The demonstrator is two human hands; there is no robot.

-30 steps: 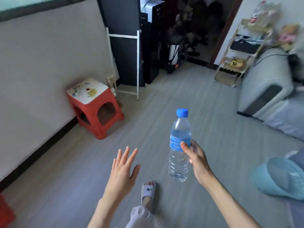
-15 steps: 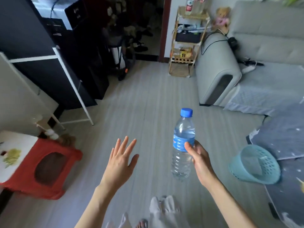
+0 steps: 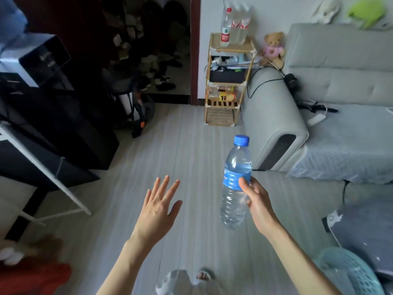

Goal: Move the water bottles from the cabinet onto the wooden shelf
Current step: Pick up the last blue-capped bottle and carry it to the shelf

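**Mid-room, bottle in hand, shelf dead ahead**

Out over the open floor, you're in the carry step: your right hand (image 3: 258,202) is wrapped around a water bottle (image 3: 235,184), thumb on the blue label, holding it upright and well apart from anything else. Your left hand (image 3: 158,206) is free, fingers spread and straight, holding nothing.

The wooden shelf (image 3: 230,80) sits well ahead, between the doorway and the grey sofa (image 3: 319,107). Its top tier already has 3 bottles (image 3: 234,25) standing together, so I'd guess the next move is to walk over and set yours down beside them without knocking the group.

As for writing: your bottle's label is blue with white lettering, too blurred to read. The shelf bottles have red-and-white labels, also unreadable from here. No brand I can call.
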